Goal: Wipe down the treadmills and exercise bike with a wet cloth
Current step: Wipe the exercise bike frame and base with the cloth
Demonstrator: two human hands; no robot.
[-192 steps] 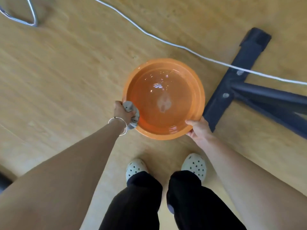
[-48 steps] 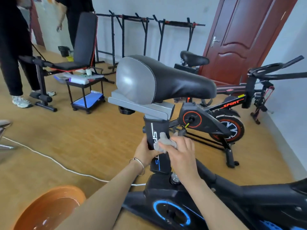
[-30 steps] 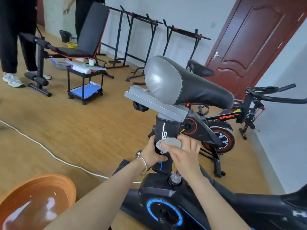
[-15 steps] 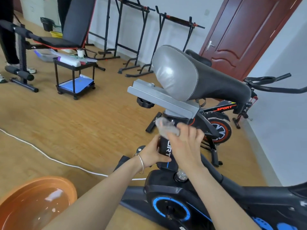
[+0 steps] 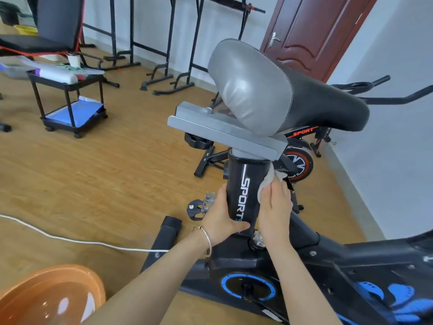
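Observation:
A black exercise bike with blue trim stands right in front of me, its grey and black saddle at the centre. My left hand grips the left side of the black seat post marked SPORT. My right hand presses a pale grey cloth against the post's right side, just under the grey saddle rail. Only part of the cloth shows above my fingers.
An orange basin of water sits on the wood floor at the lower left. A white cable runs across the floor. A second bike stands behind, a black trolley and racks farther back, a dark red door at the right.
My right hand has carried the cloth from the front top of the seat post round to its right side. The view has moved closer to the saddle. My left hand stays on the post.

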